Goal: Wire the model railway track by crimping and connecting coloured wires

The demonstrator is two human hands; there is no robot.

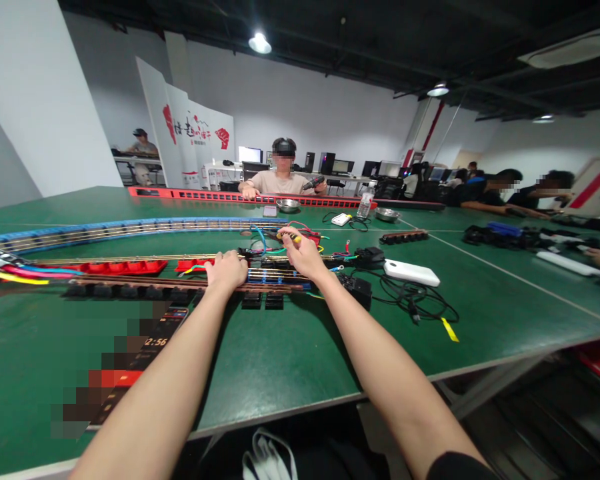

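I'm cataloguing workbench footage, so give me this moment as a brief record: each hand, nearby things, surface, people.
Left hand: at a long brown rail with black blocks; exact contact unclear
Right hand: gripping a yellow-and-black handled tool
Beyond hands: long blue segmented track
Right of hands: white rounded rectangular box, loose black cable
Surface: green tabletop
Across table: seated person in beige top

Green table [505, 293], long blue track [115, 231], white power bank [411, 273], black cables [415, 316], metal bowl [387, 215]
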